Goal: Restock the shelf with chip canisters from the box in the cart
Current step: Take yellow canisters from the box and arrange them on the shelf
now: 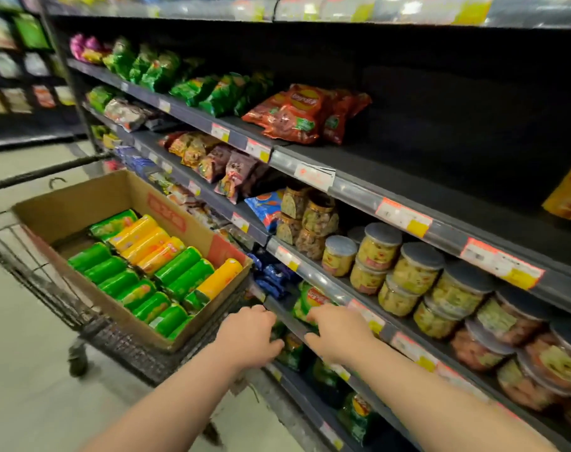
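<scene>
Chip canisters (166,265), green and yellow, lie on their sides in packed rows in the cardboard box (82,203), and the box sits in the cart (130,347), drawn up just beside the shelf (440,177). You carry none of them right now. Your left hand (248,334) is out by the cart's near corner with its fingers bent forward, and I cannot tell whether it grips anything. Your right hand (339,331) is over a lower shelf edge, fingers spread, holding nothing.

So the restock looks barely begun. The box reads nearly full, with a gap at its far end, and a long bare stretch of shelf waits at upper right. A yellow pack (568,194) stands at that stretch's far edge, too cut off to name.

Around you there are chip bags (297,115) up top, lidded jars (418,272) stacked below, price tags (403,216) along the rails, a pale floor (23,370), and a dim aisle beyond.
</scene>
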A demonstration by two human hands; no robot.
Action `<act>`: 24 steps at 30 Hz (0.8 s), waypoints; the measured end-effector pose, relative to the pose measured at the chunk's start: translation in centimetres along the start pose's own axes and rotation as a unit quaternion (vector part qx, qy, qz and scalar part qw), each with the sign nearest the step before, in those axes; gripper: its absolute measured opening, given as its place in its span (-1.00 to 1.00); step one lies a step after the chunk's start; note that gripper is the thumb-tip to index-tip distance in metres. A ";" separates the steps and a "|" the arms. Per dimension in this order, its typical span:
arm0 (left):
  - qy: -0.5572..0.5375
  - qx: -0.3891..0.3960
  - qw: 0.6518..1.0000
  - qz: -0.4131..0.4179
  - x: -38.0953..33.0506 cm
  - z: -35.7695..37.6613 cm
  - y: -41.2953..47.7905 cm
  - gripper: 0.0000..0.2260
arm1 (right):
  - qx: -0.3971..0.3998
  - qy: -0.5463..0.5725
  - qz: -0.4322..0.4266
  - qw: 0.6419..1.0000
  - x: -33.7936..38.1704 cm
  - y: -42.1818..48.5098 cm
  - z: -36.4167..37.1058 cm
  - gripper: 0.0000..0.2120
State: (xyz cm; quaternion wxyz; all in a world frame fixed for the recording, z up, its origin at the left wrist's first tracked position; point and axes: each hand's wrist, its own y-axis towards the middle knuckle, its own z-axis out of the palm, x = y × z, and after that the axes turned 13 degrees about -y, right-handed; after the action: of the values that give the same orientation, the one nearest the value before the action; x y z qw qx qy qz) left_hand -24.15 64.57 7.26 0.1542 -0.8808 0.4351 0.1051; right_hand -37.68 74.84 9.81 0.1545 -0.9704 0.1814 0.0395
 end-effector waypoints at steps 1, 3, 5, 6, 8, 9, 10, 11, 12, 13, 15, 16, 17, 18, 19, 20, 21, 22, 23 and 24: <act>-0.003 0.003 1.000 -0.014 1.9 0.0 -1.0 -0.61 | 0.005 -0.003 -0.010 1.000 1.9 0.5 -0.1 -0.64; -0.005 0.007 0.999 -0.038 5.5 0.0 -3.0 -0.63 | 0.007 -0.009 -0.028 1.000 5.7 1.3 -0.4 -0.61; -0.006 0.011 0.998 -0.061 8.8 0.1 -5.0 -0.63 | 0.004 -0.013 -0.042 0.999 9.3 1.9 -0.7 -0.60; -0.007 0.014 0.997 -0.072 10.3 0.1 -6.0 -0.63 | 0.004 -0.013 -0.048 0.999 11.0 2.1 -0.6 -0.61; -0.009 0.015 0.996 -0.091 13.3 0.4 -7.8 -0.62 | 0.007 -0.007 -0.063 0.998 14.2 2.7 -0.5 -0.62; -0.013 0.013 0.995 -0.098 14.6 0.5 -8.7 -0.61 | 0.009 -0.005 -0.069 0.998 15.7 2.9 -0.4 -0.62; -0.016 0.013 0.994 -0.104 15.9 0.6 -9.5 -0.59 | 0.010 -0.005 -0.075 0.997 17.1 3.1 -0.3 -0.62; -0.018 0.012 0.994 -0.111 17.1 0.6 -10.3 -0.58 | 0.013 -0.006 -0.081 0.997 18.4 3.3 -0.3 -0.62; -0.019 0.014 0.993 -0.118 18.2 0.7 -11.0 -0.58 | 0.017 -0.009 -0.086 0.996 19.7 3.3 -0.3 -0.61; -0.020 0.015 0.992 -0.124 19.1 0.8 -11.5 -0.59 | 0.020 -0.011 -0.091 0.996 20.7 3.4 -0.2 -0.61; -0.023 0.016 0.990 -0.136 20.5 1.0 -12.4 -0.62 | 0.024 -0.012 -0.099 0.995 22.4 3.5 -0.1 -0.63; -0.026 0.016 0.989 -0.141 21.0 1.0 -12.8 -0.63 | 0.026 -0.010 -0.101 0.994 23.0 3.6 0.1 -0.64; -0.030 0.019 0.989 -0.146 21.4 1.1 -13.0 -0.64 | 0.030 -0.007 -0.101 0.994 23.5 3.7 0.2 -0.64; -0.033 0.021 0.988 -0.150 21.7 1.2 -13.1 -0.65 | 0.034 -0.006 -0.100 0.994 23.8 3.9 0.3 -0.64; -0.034 0.023 0.988 -0.150 22.0 1.2 -13.1 -0.65 | 0.037 -0.005 -0.100 0.994 24.1 4.1 0.4 -0.63; -0.032 0.025 0.988 -0.149 22.2 1.1 -13.0 -0.66 | 0.041 -0.005 -0.099 0.994 24.3 4.4 0.5 -0.62; -0.029 0.025 0.988 -0.147 22.4 1.0 -12.8 -0.66 | 0.045 -0.004 -0.098 0.994 24.5 4.6 0.5 -0.62; -0.027 0.025 0.989 -0.146 22.7 0.8 -12.6 -0.66 | 0.047 -0.002 -0.096 0.994 24.7 5.0 0.6 -0.62; -0.027 0.024 0.989 -0.145 22.9 0.6 -12.4 -0.66 | 0.047 0.000 -0.096 0.994 24.8 5.4 0.5 -0.62; -0.027 0.022 0.989 -0.145 23.2 0.3 -12.2 -0.66 | 0.046 0.002 -0.095 0.994 25.0 5.8 0.5 -0.63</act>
State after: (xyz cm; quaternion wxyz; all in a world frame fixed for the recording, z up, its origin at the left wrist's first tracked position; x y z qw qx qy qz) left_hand -0.50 54.64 1.74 0.1985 -0.9280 0.3005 0.0956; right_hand -16.56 61.34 4.40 0.2019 -0.9751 0.0904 0.0145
